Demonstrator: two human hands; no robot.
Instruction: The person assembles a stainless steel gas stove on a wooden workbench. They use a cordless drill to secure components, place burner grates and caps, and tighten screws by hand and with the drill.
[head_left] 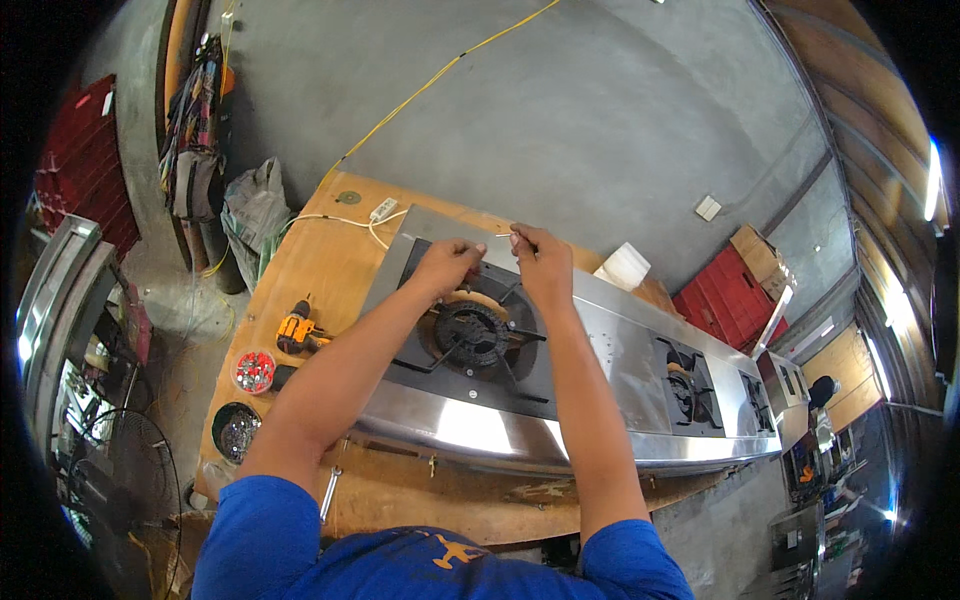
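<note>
Both my arms reach over a steel gas stove [615, 350] with black burners. Above the back of the nearest burner [470, 335], my left hand [447, 268] is closed, thumb and fingertips together; whatever it may hold is too small to make out. Level with it, a short gap to the right, my right hand [545, 268] pinches a small, thin, pale rod-like piece [503, 235] that points toward the left fingertips. A black pan support with several arms sits around the burner beneath my hands.
Left of the stove, an orange cordless drill [297, 328], a tub of red-and-silver small parts [254, 371] and a dark bowl of metal bits [236, 430] stand on the wooden table [300, 262]. A wrench [331, 492] lies at the front. A white power strip [383, 210] sits behind.
</note>
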